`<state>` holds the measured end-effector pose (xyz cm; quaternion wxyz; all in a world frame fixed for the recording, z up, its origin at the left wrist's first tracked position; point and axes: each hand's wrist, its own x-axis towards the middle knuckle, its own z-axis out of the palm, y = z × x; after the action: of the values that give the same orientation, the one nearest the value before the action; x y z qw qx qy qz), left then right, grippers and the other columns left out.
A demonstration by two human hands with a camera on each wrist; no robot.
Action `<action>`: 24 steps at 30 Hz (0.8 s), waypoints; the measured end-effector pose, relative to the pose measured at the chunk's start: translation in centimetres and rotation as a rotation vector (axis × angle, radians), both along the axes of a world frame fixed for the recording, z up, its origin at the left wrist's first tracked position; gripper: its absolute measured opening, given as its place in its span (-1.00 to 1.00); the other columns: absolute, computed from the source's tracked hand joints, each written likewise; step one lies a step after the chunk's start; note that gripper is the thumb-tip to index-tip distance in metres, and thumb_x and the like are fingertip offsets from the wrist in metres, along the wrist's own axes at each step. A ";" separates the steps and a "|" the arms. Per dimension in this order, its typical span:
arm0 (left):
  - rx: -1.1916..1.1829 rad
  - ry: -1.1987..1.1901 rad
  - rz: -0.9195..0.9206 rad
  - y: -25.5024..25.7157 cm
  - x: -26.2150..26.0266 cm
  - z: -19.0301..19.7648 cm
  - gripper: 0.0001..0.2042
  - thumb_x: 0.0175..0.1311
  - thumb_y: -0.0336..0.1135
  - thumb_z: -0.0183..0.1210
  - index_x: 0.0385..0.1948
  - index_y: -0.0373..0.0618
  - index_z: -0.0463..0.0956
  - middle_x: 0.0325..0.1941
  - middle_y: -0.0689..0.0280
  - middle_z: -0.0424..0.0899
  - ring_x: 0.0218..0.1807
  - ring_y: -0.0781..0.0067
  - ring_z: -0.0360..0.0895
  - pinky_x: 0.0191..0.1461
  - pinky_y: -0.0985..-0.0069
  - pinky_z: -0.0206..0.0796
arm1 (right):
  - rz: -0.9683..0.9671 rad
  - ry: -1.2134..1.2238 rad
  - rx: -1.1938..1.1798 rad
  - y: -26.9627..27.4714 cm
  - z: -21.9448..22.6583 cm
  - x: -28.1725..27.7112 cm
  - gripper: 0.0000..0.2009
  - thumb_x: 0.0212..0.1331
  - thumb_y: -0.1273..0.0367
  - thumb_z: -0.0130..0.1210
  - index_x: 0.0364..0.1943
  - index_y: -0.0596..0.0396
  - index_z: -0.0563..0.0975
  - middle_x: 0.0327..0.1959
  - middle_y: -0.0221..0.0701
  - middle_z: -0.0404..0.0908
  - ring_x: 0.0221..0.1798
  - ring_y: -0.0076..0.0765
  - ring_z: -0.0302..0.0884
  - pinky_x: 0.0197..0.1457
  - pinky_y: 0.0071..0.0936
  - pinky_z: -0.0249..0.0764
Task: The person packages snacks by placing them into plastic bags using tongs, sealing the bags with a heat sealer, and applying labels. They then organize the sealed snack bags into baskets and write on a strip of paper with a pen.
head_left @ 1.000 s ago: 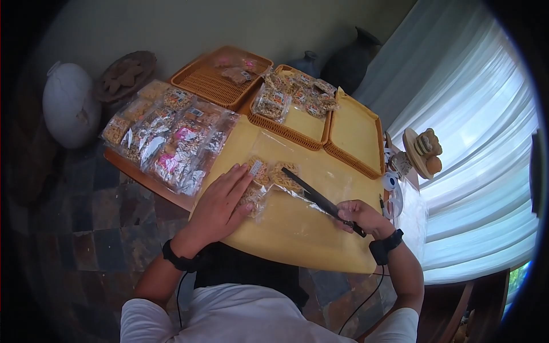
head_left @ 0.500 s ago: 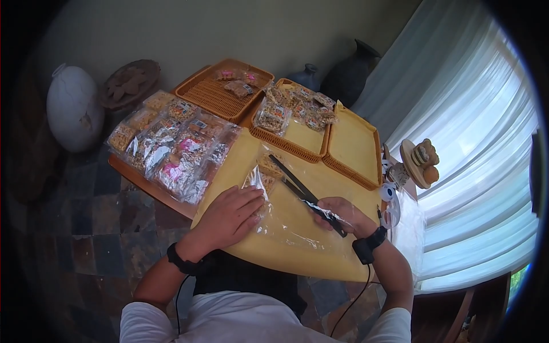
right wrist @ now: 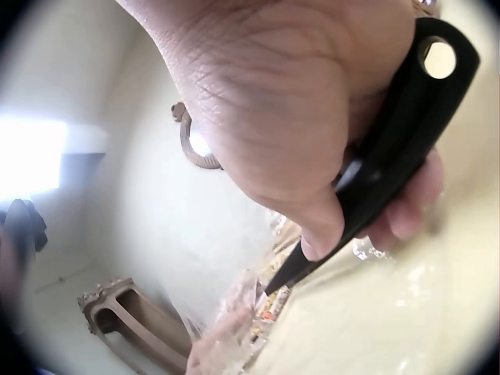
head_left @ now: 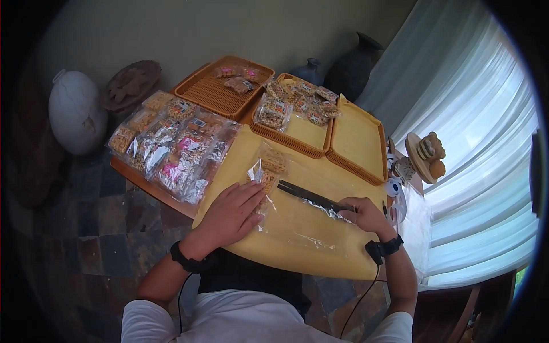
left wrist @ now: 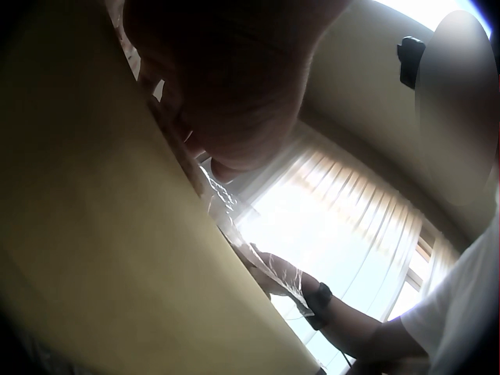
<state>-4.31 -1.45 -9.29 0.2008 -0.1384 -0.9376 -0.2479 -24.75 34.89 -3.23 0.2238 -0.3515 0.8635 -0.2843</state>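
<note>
My left hand (head_left: 231, 212) rests flat with straight fingers on clear packets of a pale crumbly snack (head_left: 267, 182) at the front of the table. The fingers also show from below in the left wrist view, close over the tabletop. My right hand (head_left: 366, 216) grips a long, slim black tool (head_left: 311, 197). The tool's far end points left toward the packets. In the right wrist view, the handle (right wrist: 398, 141) has a round hole in its end, and the thumb presses along it. Crinkled clear film (head_left: 317, 243) spreads from the packets below the tool.
Filled snack packets (head_left: 171, 146) cover the table's left side. Behind are a wicker tray (head_left: 197, 91) with a few packets, another wicker tray (head_left: 291, 146) with several, and a paper-lined tray (head_left: 357, 140). A tape roll (head_left: 393, 187) sits at the right edge.
My left hand has slid down the packets. The black tool first swung upright and showed two slim dark bars, then lay flatter, pointing left. My right hand has shifted back to the right.
</note>
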 end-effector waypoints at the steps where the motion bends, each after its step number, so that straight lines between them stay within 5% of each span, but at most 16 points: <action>1: -0.011 -0.014 0.004 0.1 0.0 0.0 -0.46 0.47 -0.13 0.24 0.39 -0.21 0.49 0.55 0.04 0.47 0.57 -0.05 0.40 0.63 -0.07 0.18 | -0.003 -0.003 -0.007 -0.4 -0.7 -0.2 -0.73 0.46 0.24 0.31 -0.01 0.17 0.72 -0.33 -0.31 0.76 -0.31 -0.38 0.69 -0.15 -0.36 0.59; 3: -0.035 -0.018 0.017 0.3 0.0 -0.1 -0.46 0.47 -0.12 0.23 0.39 -0.21 0.49 0.56 0.04 0.46 0.58 -0.05 0.39 0.63 -0.08 0.18 | 0.084 0.266 -0.126 -1.8 -1.8 -0.5 -0.68 0.40 0.24 0.35 0.05 0.19 0.71 -0.23 -0.16 0.78 -0.22 -0.18 0.71 -0.05 -0.25 0.58; 14: -0.055 -0.083 -0.009 0.2 0.4 0.7 -0.42 0.45 -0.08 0.26 0.40 -0.23 0.48 0.58 0.00 0.44 0.60 -0.08 0.36 0.63 -0.10 0.18 | -0.009 0.088 -0.070 -1.5 0.5 -0.1 -0.67 0.26 0.32 0.42 0.03 0.22 0.70 -0.19 -0.11 0.78 -0.22 -0.05 0.71 -0.06 -0.24 0.57; 16: -0.033 -0.090 -0.113 0.8 0.8 0.7 -0.41 0.43 -0.07 0.28 0.40 -0.21 0.48 0.57 0.00 0.45 0.60 -0.10 0.36 0.63 -0.10 0.17 | 0.174 0.388 -0.196 -0.8 -0.5 0.5 -0.67 0.33 0.28 0.38 0.03 0.24 0.67 -0.14 -0.11 0.78 -0.14 0.06 0.73 -0.01 -0.21 0.61; 24: -0.037 -0.092 -0.154 1.7 0.7 1.8 -0.34 0.44 -0.01 0.27 0.48 -0.20 0.40 0.62 0.03 0.38 0.62 -0.09 0.32 0.66 -0.08 0.12 | 0.055 0.462 -0.151 0.8 -1.8 4.3 -0.64 0.36 0.23 0.34 0.05 0.23 0.64 -0.11 -0.05 0.73 -0.10 0.21 0.71 0.02 -0.07 0.62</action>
<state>-3.59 0.24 -7.54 0.1354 -0.2024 -0.9368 -0.2513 -20.45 35.69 -5.07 0.0010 -0.4464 0.8580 -0.2540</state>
